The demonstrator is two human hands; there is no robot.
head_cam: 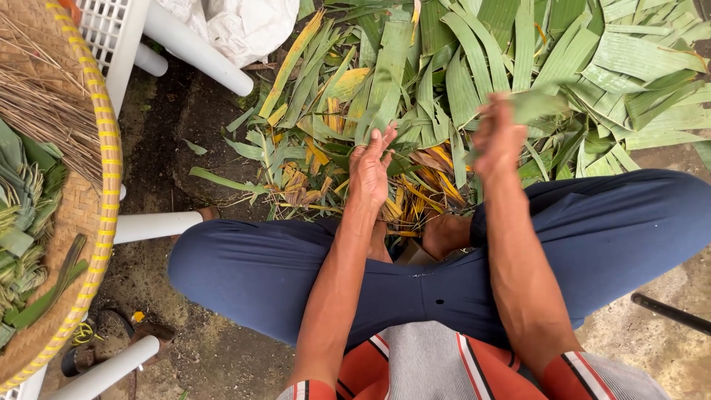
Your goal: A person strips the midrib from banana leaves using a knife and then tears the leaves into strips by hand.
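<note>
I sit cross-legged in dark blue trousers (607, 230) before a heap of cut green and yellowed leaf strips (444, 81). My left hand (370, 167) hovers over the near edge of the heap, fingers spread and pointing away, holding nothing. My right hand (498, 137) is raised a little higher and blurred by motion; it grips a green leaf piece (539, 105) that sticks out to the right. The two hands are about a hand's width apart.
A round woven tray (89, 222) with a yellow-stitched rim holds folded leaf pieces (22, 215) and dry sticks (44, 104) at left. White plastic legs (196, 48) and a white sack (244, 26) lie behind. Damp ground shows between tray and legs.
</note>
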